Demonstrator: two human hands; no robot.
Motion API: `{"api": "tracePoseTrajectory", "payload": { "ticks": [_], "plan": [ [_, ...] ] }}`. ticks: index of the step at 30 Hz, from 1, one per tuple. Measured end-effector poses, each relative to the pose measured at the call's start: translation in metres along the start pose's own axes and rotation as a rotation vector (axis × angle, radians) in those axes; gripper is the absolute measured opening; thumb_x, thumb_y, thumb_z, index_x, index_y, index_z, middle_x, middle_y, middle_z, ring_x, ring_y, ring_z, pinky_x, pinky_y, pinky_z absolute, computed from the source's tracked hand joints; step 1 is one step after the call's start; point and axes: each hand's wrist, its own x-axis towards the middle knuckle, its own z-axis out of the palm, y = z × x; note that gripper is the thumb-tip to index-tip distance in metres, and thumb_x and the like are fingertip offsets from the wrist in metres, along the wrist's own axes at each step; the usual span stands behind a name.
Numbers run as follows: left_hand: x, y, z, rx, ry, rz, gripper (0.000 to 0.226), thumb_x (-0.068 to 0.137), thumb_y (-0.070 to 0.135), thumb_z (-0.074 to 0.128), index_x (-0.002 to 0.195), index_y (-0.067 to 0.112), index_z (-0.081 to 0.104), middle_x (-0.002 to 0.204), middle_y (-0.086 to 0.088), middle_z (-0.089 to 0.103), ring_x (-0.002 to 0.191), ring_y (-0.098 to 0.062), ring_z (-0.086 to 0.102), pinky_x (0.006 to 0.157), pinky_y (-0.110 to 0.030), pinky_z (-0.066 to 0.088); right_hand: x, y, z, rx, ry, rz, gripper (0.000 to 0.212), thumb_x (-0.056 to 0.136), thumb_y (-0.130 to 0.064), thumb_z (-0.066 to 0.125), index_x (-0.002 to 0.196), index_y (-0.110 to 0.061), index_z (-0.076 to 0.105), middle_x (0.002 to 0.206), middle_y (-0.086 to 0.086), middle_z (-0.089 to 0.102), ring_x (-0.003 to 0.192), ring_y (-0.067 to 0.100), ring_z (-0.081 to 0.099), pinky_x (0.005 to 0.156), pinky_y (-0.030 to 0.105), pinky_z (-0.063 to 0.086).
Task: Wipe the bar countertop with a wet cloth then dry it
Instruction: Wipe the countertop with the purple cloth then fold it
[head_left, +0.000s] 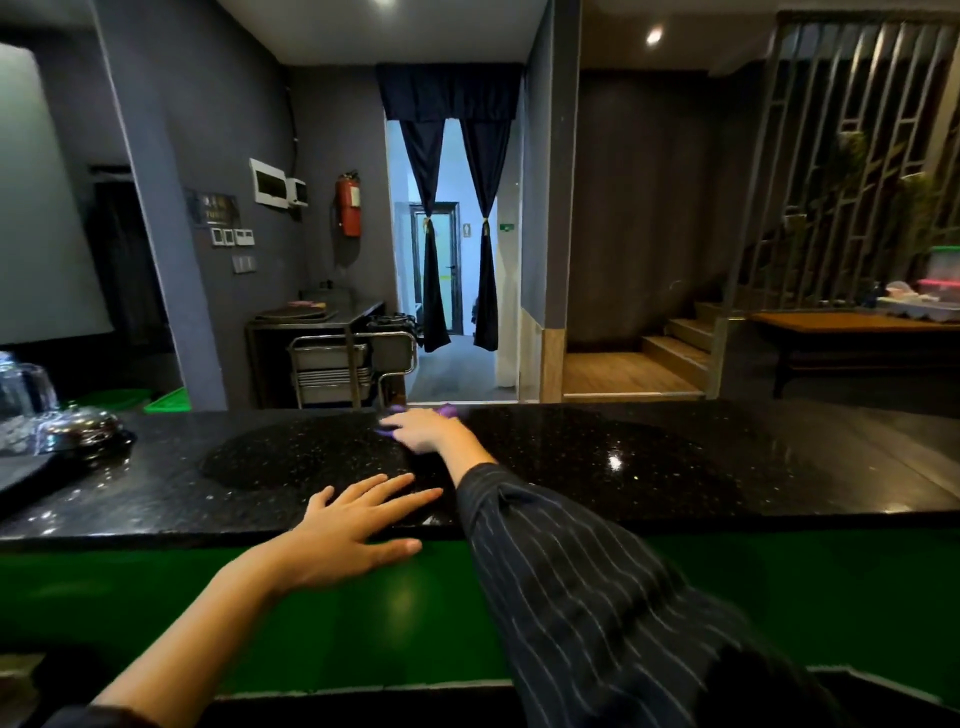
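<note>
Left hand (358, 530): flat, fingers spread wide, palm down on near edge of countertop (649, 457), at 6 o'clock; holds nothing. Forearm bare.
Right hand (423, 428): reached to far edge, 12 o'clock from left hand; pressed down on purple cloth (447, 410), fingers blurred. Cloth mostly hidden under hand, bits showing at fingertips & far side. Striped dark sleeve (582, 582) on this arm.
Countertop: black speckled stone, glossy; darker oval patches at approx 10 & 2 o'clock of left hand.
Glassware (23, 395) & metal dome lid (83, 428): far left, 9 o'clock.
Green panel (779, 597): below counter edge.
</note>
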Motion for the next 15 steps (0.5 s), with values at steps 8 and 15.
{"api": "tracePoseTrajectory", "payload": {
  "ticks": [8, 15],
  "plan": [
    [-0.062, -0.074, 0.003, -0.110, 0.414, 0.005, 0.053, 0.078, 0.073, 0.035, 0.127, 0.074, 0.013, 0.150, 0.018, 0.025, 0.144, -0.005, 0.013, 0.118, -0.034, 0.015, -0.080, 0.055, -0.036, 0.292, -0.039, -0.102, 0.042, 0.094, -0.007, 0.053, 0.132, -0.024, 0.060, 0.142, 0.005, 0.052, 0.126, 0.028, 0.050, 0.102, 0.031, 0.035],
    [-0.083, -0.096, 0.020, 0.154, 0.231, -0.356, 0.074, 0.056, 0.085, 0.002, 0.127, 0.068, -0.014, 0.154, 0.018, 0.001, 0.146, -0.015, -0.004, 0.116, -0.046, -0.006, 0.002, 0.090, -0.041, 0.067, 0.059, 0.325, 0.066, 0.091, -0.018, 0.048, 0.152, -0.011, 0.025, 0.143, 0.009, 0.045, 0.129, 0.039, 0.042, 0.102, 0.046, 0.038]
  ]
}}
